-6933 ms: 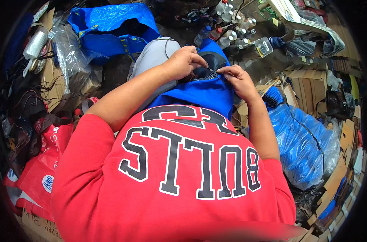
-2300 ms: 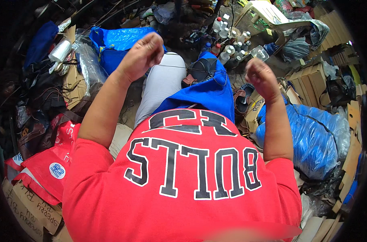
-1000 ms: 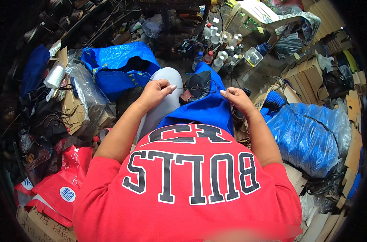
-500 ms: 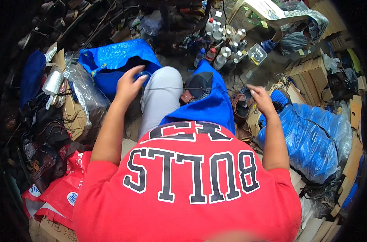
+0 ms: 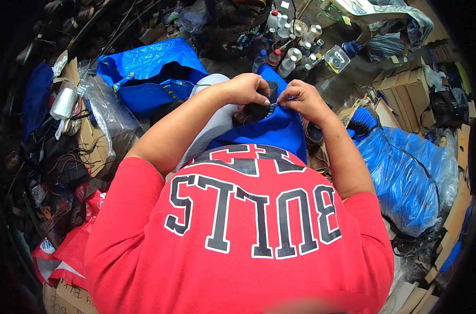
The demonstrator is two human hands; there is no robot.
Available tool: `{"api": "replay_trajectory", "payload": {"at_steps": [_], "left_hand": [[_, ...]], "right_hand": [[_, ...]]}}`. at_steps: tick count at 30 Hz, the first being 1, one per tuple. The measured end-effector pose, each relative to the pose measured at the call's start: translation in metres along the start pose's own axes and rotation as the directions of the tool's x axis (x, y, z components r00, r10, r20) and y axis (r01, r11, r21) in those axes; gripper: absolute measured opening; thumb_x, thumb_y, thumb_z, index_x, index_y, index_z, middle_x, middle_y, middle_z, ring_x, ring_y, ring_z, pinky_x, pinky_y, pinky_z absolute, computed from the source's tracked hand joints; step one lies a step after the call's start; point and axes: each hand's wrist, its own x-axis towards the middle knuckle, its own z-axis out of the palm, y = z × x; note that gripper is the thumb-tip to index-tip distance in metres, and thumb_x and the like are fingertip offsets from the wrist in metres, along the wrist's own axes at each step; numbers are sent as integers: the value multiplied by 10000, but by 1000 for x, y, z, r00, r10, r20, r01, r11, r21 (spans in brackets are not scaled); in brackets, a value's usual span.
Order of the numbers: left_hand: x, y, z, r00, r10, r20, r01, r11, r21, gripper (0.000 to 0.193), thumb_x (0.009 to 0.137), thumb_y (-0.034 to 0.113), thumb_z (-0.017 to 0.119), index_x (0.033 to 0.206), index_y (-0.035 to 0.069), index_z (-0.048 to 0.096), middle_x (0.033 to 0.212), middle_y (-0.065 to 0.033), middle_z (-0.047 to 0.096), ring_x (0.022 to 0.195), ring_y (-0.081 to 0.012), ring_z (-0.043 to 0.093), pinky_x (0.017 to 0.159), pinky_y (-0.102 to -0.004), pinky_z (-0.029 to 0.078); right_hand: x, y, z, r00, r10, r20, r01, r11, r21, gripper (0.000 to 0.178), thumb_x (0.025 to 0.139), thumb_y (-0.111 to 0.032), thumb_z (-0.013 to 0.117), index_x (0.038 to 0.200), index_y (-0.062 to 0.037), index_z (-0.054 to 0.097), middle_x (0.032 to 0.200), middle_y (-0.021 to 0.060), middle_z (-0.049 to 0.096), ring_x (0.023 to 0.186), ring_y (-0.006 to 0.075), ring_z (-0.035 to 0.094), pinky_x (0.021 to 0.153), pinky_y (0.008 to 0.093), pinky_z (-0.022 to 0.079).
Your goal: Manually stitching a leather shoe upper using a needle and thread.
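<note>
A dark shoe (image 5: 254, 111) rests on the blue cloth (image 5: 272, 133) over my lap, partly covered by my fingers. Light stitches or teeth show along its edge. Above it, my right hand (image 5: 302, 99) pinches a thin metal needle-like tool (image 5: 273, 104), whose tip is at the shoe's edge. My left hand (image 5: 251, 90) comes in from the other side, thumb and fingers pinched close beside the tool. Whatever is between those fingers is too small to make out; a dark thread (image 5: 204, 85) shows by the left wrist.
Several bottles (image 5: 287, 65) stand on the floor ahead. An open blue bag (image 5: 149, 65) lies to the left, near a clear plastic sheet (image 5: 109, 107). At the right are a plastic-wrapped blue bundle (image 5: 400, 175) and stacked cardboard (image 5: 402, 94). Red bags (image 5: 73, 251) lie at lower left.
Both hands have come inward from wide apart, where a dark thread was stretched between them, and now meet over the shoe. The needle-like tool now shows at the shoe's edge.
</note>
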Motion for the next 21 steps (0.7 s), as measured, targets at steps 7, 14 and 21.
{"api": "replay_trajectory", "payload": {"at_steps": [7,14,21], "left_hand": [[4,-13,3,995,-37,89,62,953,-297,290,773,194,704,974,-8,650,918,-65,642,857,-137,567,780,-293,442],[4,-26,6,974,69,215,29,906,-423,311,832,121,618,1115,-7,618,1005,-48,645,912,-111,552,878,-257,410],[9,-19,6,953,59,297,68,914,-400,360,839,87,587,1185,-12,570,1052,-62,633,935,-118,548,888,-256,408]], "right_hand": [[-4,5,15,1000,-19,10,17,992,121,143,703,-2,686,830,-66,693,778,27,555,734,126,565,674,254,457],[-22,-10,28,990,-3,-144,-6,998,-62,209,718,-25,676,893,-137,699,783,70,568,725,212,598,663,293,484],[-21,-31,22,989,-136,-62,96,894,-437,167,745,-75,613,885,-129,686,786,94,565,752,280,597,679,382,472]]}}
